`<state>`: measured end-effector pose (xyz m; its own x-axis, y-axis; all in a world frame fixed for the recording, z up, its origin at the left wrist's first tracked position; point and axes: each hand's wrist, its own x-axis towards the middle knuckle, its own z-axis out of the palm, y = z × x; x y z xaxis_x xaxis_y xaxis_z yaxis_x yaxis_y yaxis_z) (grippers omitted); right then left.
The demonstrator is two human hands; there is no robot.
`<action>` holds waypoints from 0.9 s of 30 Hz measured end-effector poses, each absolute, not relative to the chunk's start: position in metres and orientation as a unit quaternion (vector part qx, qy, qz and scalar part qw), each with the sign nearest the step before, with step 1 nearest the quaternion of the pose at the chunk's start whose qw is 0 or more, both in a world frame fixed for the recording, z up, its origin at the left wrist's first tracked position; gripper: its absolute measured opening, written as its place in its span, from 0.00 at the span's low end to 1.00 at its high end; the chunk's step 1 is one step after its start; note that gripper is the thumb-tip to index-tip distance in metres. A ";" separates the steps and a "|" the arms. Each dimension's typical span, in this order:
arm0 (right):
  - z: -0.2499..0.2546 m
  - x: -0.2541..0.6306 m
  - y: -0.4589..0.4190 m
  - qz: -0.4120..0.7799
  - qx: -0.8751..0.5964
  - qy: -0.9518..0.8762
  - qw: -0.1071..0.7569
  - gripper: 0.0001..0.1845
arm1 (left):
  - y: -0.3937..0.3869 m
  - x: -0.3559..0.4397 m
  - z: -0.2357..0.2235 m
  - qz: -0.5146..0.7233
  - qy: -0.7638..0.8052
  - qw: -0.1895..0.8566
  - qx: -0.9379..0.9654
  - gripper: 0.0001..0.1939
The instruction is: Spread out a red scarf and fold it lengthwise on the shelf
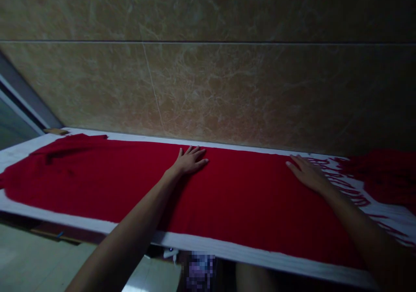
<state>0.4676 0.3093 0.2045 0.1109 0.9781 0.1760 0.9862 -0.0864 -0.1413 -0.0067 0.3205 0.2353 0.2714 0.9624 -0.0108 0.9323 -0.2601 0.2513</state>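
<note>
A long red fringed scarf lies spread across a narrow white table. My left hand rests flat on the scarf near its far edge, fingers spread. Close to the fringed end on the right, my right hand lies flat on the cloth with its fingers stretched out. Red tassels fan out over the white surface beyond that hand. Toward the left end the cloth shows some wrinkles, and its far corner is folded unevenly.
A heap of red fabric sits at the table's right end. Behind the table rises a brown marbled wall. A small wooden block lies at the far left corner. Pale floor tiles show below, with a white plug-like object under the edge.
</note>
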 end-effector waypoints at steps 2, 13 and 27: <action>0.195 0.471 0.311 -0.023 -0.734 -0.668 0.123 0.39 | 0.322 -0.007 0.235 0.071 0.599 0.107 0.790 0.39; 0.204 0.474 0.307 -0.049 -0.726 -0.667 0.160 0.35 | 0.330 -0.011 0.229 0.076 0.592 0.107 0.795 0.39; 0.207 0.463 0.303 -0.002 -0.750 -0.650 0.120 0.34 | 0.331 -0.013 0.228 0.077 0.587 0.099 0.800 0.40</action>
